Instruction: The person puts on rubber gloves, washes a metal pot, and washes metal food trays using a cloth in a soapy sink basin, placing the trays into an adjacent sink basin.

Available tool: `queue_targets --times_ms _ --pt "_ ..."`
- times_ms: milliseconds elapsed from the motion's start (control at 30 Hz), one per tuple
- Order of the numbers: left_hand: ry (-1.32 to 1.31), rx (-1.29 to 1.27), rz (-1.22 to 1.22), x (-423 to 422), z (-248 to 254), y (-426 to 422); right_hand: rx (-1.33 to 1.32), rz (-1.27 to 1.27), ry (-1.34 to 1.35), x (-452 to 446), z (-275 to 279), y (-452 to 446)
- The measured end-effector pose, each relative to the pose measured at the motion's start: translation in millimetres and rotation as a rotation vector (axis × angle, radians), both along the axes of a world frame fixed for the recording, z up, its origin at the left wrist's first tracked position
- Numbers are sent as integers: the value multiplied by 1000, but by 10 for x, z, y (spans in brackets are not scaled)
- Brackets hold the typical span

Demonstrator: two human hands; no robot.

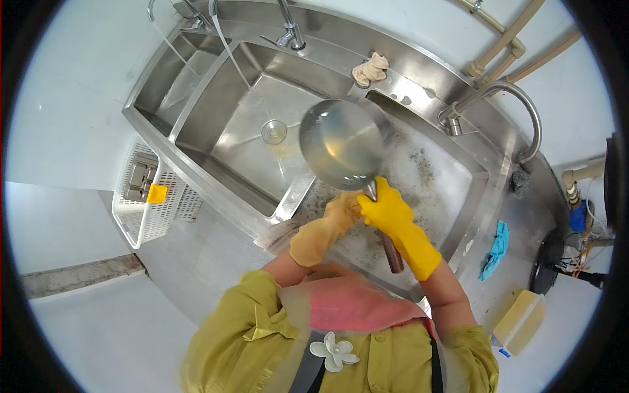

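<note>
From where I stand, the likeliest trouble is a slip: the right hand (388, 208), in a yellow glove, is wrapped around the handle of the metal pan (344, 144), and wet rubber could let that handle roll. The left hand (337, 213), in a tan glove, sits just beside it near the pan's base; whether its fingers grip anything I can't tell. The pan is held over the divider between the middle basin (236, 134) and the foamy right basin (452, 190), so a careless tilt might knock its edge on the steel, or send any liquid inside slopping across; from the shine I can't say how much there is. All around is stainless steel, with water running from the faucets at the far left. A pale cloth (370, 70) lies on the back ledge, a blue cloth (495, 250) beyond the right basin, and a white basket (133, 237) stands left of the sinks, against pale walls.
</note>
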State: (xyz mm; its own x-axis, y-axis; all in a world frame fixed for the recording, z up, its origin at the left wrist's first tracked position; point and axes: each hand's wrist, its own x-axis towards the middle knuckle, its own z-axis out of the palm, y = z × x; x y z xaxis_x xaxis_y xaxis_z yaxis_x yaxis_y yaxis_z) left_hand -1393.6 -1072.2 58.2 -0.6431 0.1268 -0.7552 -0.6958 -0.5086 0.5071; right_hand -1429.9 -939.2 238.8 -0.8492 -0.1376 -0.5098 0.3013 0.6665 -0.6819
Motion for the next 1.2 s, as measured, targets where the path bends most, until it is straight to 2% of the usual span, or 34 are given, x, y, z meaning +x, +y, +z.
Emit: queue_targets --times_ms 33,100,133,200,233,300,367,467,567,600,667,767,867,1000,1200 --pt "166 -244 -140 59 101 -24 49 71 74 -58 -91 -94" --pt "439 -445 -250 178 -92 -82 134 174 187 -180 -287 -310" --pt "548 -401 -221 224 -548 -132 170 205 227 -246 -391 -431" --pt "571 -392 -196 243 -666 -207 206 264 272 -382 -513 -614" --pt "483 -424 -202 234 -395 -212 209 291 276 -446 -549 -684" --pt "208 -223 -31 133 25 -206 209 314 300 -552 -661 -796" --pt "-166 244 314 -1 197 -191 204 303 341 -623 -760 -884" --pt "-132 307 308 -9 19 -255 209 263 298 -735 -829 -950" --pt "-220 218 286 -28 57 -256 208 140 427 -760 -859 -967" --pt "-209 202 275 -28 107 -255 54 76 274 -780 -848 -940" --pt "-173 165 222 -26 170 -244 -249 -63 -33 -811 -492 -896" --pt "-61 92 64 -42 266 -244 -671 -244 -295 -840 -497 -750" --pt "-231 239 217 -136 217 -198 -856 -284 -468 -810 -361 -545" --pt "-162 343 215 -168 75 -193 -915 -287 -429 -591 -176 -176" --pt "-52 319 168 -310 390 -160 -803 -500 -360 88 -81 578"
